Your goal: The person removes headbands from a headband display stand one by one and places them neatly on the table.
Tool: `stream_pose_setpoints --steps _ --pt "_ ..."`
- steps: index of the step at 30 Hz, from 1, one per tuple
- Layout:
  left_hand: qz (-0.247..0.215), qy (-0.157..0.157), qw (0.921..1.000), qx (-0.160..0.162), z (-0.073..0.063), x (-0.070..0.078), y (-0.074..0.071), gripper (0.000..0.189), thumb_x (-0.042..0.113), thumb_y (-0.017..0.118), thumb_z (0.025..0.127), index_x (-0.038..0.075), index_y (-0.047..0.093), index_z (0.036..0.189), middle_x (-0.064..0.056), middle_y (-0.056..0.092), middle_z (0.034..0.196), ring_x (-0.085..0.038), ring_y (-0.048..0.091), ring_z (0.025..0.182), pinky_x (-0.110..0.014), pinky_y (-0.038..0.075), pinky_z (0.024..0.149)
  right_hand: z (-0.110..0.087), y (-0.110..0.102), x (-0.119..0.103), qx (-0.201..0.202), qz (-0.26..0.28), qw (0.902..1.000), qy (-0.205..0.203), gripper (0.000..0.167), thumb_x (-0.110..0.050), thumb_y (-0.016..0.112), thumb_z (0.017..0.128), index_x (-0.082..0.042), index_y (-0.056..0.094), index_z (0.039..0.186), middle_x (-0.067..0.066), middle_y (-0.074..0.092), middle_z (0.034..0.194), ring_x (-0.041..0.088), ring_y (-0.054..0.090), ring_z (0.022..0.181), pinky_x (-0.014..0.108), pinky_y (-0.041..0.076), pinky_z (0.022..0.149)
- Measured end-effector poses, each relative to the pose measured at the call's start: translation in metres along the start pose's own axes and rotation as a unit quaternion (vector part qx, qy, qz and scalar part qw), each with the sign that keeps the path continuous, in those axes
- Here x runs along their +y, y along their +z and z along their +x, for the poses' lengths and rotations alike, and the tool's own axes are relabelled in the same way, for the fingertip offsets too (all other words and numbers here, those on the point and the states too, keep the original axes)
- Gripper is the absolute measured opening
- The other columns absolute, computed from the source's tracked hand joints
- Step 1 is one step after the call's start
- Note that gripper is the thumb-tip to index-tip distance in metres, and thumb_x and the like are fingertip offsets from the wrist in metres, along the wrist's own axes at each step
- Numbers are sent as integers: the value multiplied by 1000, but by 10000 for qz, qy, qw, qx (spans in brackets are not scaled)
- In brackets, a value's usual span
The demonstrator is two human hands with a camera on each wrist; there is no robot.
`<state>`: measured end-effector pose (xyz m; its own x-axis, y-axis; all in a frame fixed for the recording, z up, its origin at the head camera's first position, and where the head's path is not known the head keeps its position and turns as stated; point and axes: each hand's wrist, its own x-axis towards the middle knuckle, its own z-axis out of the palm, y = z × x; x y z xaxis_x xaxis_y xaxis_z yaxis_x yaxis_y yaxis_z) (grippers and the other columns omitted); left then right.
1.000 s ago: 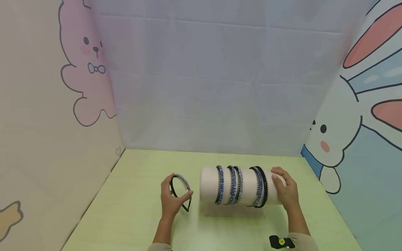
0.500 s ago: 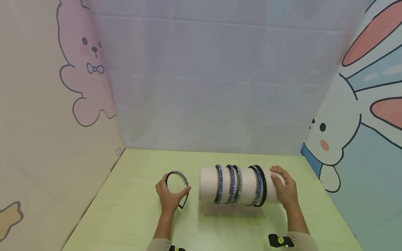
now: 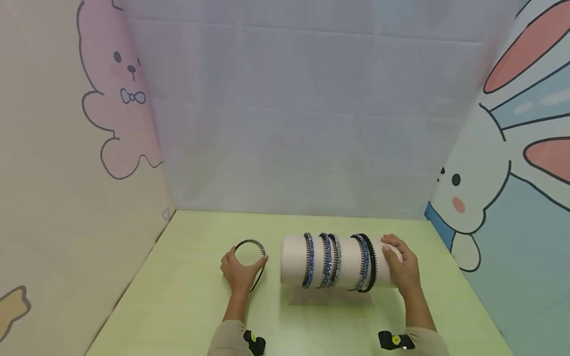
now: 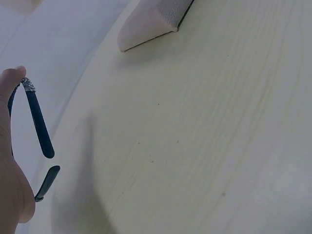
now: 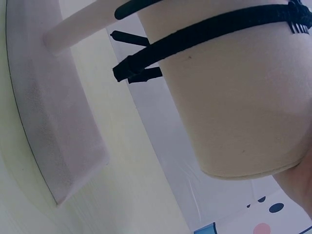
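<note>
A headband (image 3: 250, 241) with black teeth and glittery silver trim is gripped between the thumb and fingers of my left hand (image 3: 239, 271), left of a padded display stand. In the left wrist view, the black ends of this headband (image 4: 40, 122) point over the table. The stand is a pale horizontal roll (image 3: 295, 259) on a low base (image 3: 331, 296). Around it sit several toothed headbands: glittery blue ones (image 3: 309, 261), a silver one (image 3: 337, 259) and a black one (image 3: 372, 264). My right hand (image 3: 404, 269) holds the roll's right end, thumb on the near side.
The stand rests on a pale yellow-green table (image 3: 178, 287). A plain whitish cloth wall (image 3: 289, 123) rises at the back. Side panels carry a pink bear (image 3: 122, 109) on the left and a rabbit (image 3: 472, 183) on the right.
My left hand has shifted slightly left, away from the roll. The headband in it has turned, so its loop faces the head camera more. My right hand stays on the roll's end.
</note>
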<state>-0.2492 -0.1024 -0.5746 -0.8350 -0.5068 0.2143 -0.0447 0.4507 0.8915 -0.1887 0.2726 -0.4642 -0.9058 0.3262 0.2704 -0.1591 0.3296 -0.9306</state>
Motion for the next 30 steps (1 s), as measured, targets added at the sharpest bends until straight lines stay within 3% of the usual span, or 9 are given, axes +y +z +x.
stream_pose_setpoints --steps 6,16,23,30 --pt "505 -338 9982 0 6 -5 10 111 56 85 50 1 39 135 -21 35 128 -39 29 117 -55 24 93 1 -2 0 46 -36 10000 -13 25 -18 56 94 0 61 111 7 54 124 8 42 117 33 33 96" --pt "929 -803 9924 -62 25 -13 22 112 53 84 51 -4 37 135 -26 33 127 -43 28 117 -55 22 95 2 -1 4 22 81 10000 9 26 -18 56 94 1 61 111 4 54 122 6 43 114 30 35 94" --pt "1399 -660 9877 -235 22 -20 25 110 50 84 55 -6 33 134 -28 29 130 -45 25 119 -58 21 95 1 1 5 13 35 9998 -170 24 -16 56 94 2 61 109 5 55 121 5 44 112 26 36 91" --pt "1490 -316 9880 -244 21 -24 27 111 52 83 56 -8 32 134 -30 28 131 -47 23 121 -58 18 96 0 2 4 37 51 9998 -196 23 -15 56 94 2 61 109 8 54 122 7 44 113 28 35 93"
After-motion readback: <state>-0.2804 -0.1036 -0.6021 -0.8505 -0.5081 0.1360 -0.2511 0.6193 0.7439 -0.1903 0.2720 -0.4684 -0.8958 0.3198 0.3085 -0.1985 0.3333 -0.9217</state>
